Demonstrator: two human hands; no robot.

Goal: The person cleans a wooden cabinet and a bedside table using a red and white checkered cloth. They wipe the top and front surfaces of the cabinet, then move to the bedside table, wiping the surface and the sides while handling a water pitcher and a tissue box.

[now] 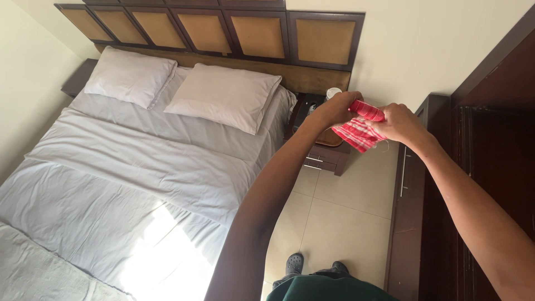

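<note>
Both hands have a closed grip on the same red and white striped cloth (359, 131): my left hand (334, 110) is clenched on its upper left end, where the cloth is bunched into a roll, and my right hand (400, 124) pinches the right edge, so the rest hangs loose between and below them. I hold the cloth up in the air at arm's length, above the tiled floor (345, 217) and in front of the dark wooden nightstand (326, 159) that stands far in the scene against the wall. A white cup (332, 92) sits on the nightstand just behind my left hand. To the left lies the bed (139, 167), made up with pale grey sheets, with two white pillows (223, 96) at the far end under a panelled headboard (251, 33). On the right runs a dark wooden cabinet (409, 184) with a long metal handle. Near the bottom I see my feet in grey shoes (294, 262).
</note>
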